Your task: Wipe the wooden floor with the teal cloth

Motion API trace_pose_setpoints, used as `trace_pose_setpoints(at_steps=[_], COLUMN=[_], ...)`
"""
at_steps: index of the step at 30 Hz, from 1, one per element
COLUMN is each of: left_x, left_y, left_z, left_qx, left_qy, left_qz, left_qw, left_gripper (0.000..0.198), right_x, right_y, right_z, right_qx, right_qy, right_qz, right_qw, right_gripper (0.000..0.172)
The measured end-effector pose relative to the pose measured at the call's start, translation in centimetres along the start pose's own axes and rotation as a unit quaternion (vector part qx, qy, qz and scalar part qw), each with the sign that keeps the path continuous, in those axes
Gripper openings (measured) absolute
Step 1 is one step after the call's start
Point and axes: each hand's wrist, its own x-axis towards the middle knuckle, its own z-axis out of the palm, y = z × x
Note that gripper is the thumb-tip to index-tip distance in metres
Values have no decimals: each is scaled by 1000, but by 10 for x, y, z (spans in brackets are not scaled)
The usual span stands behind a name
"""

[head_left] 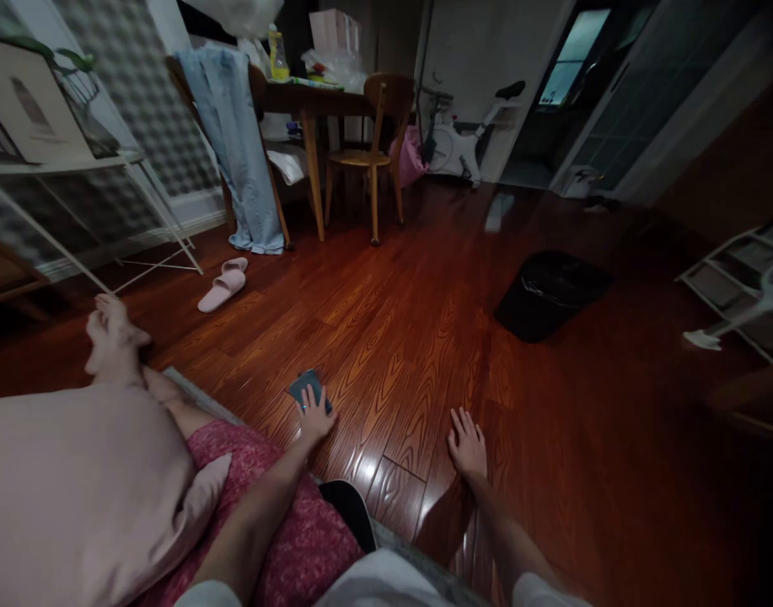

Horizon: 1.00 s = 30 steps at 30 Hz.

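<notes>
My left hand [314, 415] lies over a flat, blue-grey, roughly rectangular object [303, 382]. Its fingers spread across the near face, with the thumb at the right edge. What exactly the object is does not show. To the right, my right hand [468, 445] holds nothing; its fingers stretch forward, slightly apart, above the reddish wood floor [417, 337]. Left of my left arm is pink-red patterned fabric [297, 523], with a large pale pink pillow [76, 489] beside it. Between my forearms, a black rounded thing with a light rim [351, 506] is partly covered.
A person's bare feet [111, 333] extend at left, near pink slippers [222, 288]. A black bin [544, 299] stands ahead right. Farther back are a wooden chair [377, 158], jeans [234, 152] hanging by a table, and an exercise bike [465, 147]. A white shelf unit [708, 282] is at right.
</notes>
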Motion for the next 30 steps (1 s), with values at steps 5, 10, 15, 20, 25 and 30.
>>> trace_pose_setpoints(at_steps=[5, 10, 15, 20, 25, 30], left_x=[-30, -63, -52, -17, 3, -2], left_y=[61, 106, 103, 68, 12, -12], left_z=[16, 46, 45, 8, -21, -26], left_qx=[-3, -11, -25, -15, 12, 24], left_qy=[-93, -141, -134, -106, -48, -15], left_qz=[313, 506, 547, 359, 78, -99], left_qw=[945, 851, 826, 927, 996, 995], left_gripper=[82, 85, 80, 79, 69, 66], right_x=[1, 1, 1, 2, 3, 2], right_y=[-1, -1, -1, -1, -2, -1], right_z=[0, 0, 2, 2, 0, 0], right_qx=[-9, -16, -17, -9, -8, -4], right_qy=[6, 6, 18, 15, 7, 1], right_qz=[2, -1, 3, 5, 5, 7], right_qw=[1000, 1000, 1000, 1000, 1000, 1000], right_gripper=[57, 58, 57, 58, 57, 58])
